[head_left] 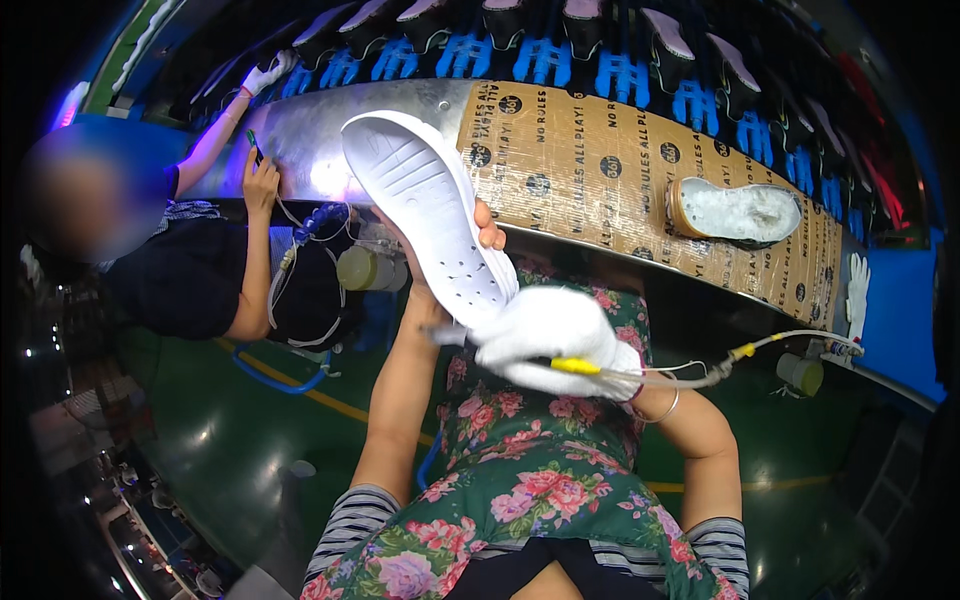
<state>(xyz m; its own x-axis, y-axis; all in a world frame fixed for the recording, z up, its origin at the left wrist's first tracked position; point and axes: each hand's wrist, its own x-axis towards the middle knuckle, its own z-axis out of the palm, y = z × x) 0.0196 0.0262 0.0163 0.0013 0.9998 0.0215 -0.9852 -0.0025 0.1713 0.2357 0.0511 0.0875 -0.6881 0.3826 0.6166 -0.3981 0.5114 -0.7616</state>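
A white shoe sole [425, 205] is tilted up in front of me, its ribbed, perforated inner face showing. My bare left hand [490, 228] grips it from behind, the fingertips curling over its right edge. At the sole's lower end, my right hand [555, 340], in a white knitted glove, is closed around a thin hose-fed tool [443, 335] whose dark tip is blurred. A clear hose [690, 378] with yellow tape trails from this hand toward the right. Whether the tip touches the sole, I cannot tell.
Brown printed cardboard [570, 160] covers part of the metal bench [320, 140]. A used, white-lined sole [740, 212] lies on it. Shoe uppers on blue holders [540, 60] line the back. A co-worker [190, 260] works at left. A white glove [857, 295] hangs at right.
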